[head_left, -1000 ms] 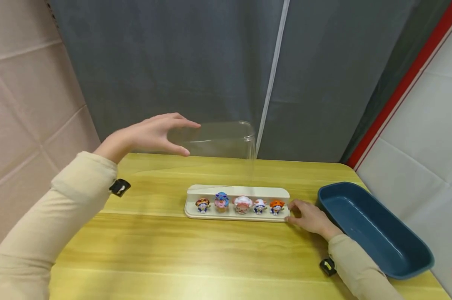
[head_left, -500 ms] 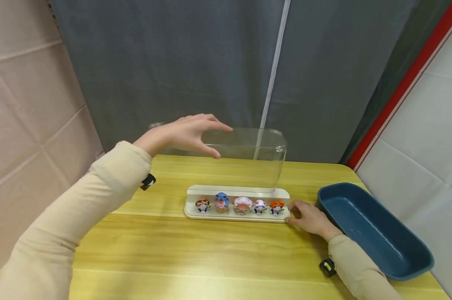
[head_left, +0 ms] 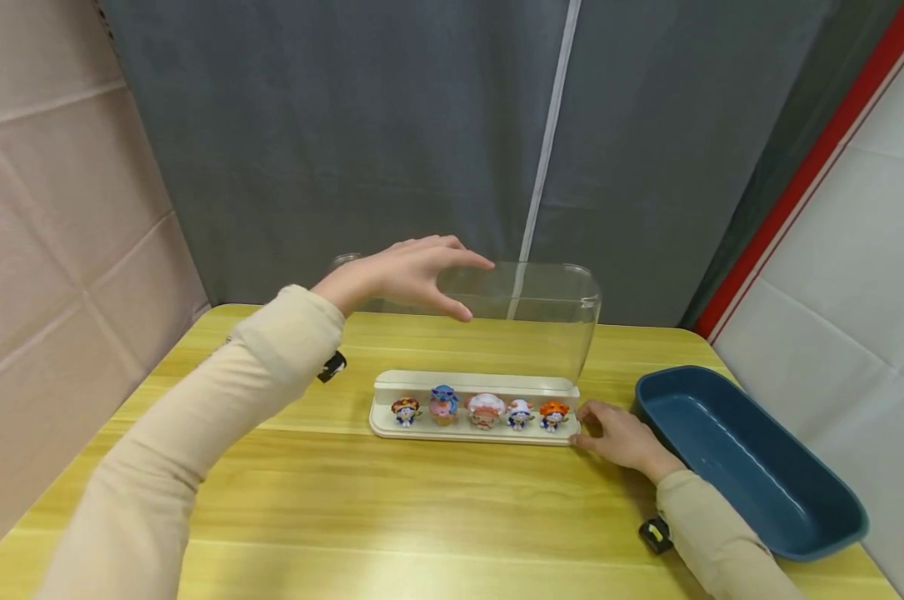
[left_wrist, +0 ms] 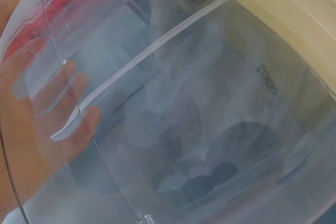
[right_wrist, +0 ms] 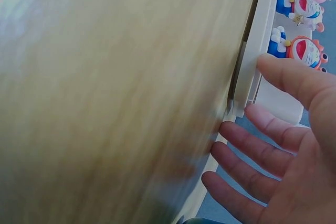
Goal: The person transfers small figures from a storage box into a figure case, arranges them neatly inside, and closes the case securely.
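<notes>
My left hand (head_left: 414, 275) holds a clear plastic display cover (head_left: 545, 287) by its top, thumb at the front and fingers spread behind. The cover hangs over the back part of a long white display base (head_left: 459, 433), its lower edge hard to see. In the left wrist view the hand shows through the clear cover (left_wrist: 173, 103). A row of several small cartoon figurines (head_left: 486, 410) stands on the base. At the base's right end, my right hand (head_left: 616, 435) grips the corner, thumb at the front edge, next to the orange-hatted figurine (right_wrist: 307, 51).
A dark blue plastic tub (head_left: 751, 458) stands to the right, close beside the right forearm. The wooden table (head_left: 422, 508) ends at a grey curtain (head_left: 347, 125) behind, with light cloth panels on the left and right.
My left hand has carried the clear cover to the right and slightly down, more in line with the base. The right hand and the figurines have not moved.
</notes>
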Demonstrator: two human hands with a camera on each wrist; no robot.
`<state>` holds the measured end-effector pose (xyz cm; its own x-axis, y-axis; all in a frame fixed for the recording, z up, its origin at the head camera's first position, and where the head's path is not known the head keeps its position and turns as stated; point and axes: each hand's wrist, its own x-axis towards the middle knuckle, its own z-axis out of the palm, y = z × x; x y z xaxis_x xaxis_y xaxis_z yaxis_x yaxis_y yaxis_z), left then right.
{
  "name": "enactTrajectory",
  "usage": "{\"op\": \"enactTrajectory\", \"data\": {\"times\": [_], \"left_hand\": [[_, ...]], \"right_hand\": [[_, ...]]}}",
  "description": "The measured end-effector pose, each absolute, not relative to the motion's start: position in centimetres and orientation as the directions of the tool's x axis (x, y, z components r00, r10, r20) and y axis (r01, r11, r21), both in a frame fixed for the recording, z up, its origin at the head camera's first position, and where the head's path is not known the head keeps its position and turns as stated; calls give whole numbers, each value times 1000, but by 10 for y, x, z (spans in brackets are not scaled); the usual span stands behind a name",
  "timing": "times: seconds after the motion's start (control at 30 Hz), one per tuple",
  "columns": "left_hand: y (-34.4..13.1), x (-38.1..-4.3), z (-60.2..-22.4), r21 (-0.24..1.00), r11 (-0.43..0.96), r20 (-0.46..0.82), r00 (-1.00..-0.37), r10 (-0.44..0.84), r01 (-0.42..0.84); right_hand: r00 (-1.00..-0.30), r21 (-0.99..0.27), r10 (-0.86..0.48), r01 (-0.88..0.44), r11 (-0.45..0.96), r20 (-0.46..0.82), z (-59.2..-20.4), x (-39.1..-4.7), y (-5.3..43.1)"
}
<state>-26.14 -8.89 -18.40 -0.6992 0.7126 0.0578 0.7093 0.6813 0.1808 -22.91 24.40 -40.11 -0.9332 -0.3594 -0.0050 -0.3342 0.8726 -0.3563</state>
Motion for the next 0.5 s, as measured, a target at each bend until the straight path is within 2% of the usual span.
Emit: {"op": "enactTrajectory", "data": {"times": [0.5], "left_hand": [[-76, -267, -204, 177, 679, 41, -695, 718, 712]], "right_hand": [[-934, -361, -357, -335, 870, 6, -402, -229, 244]]}}
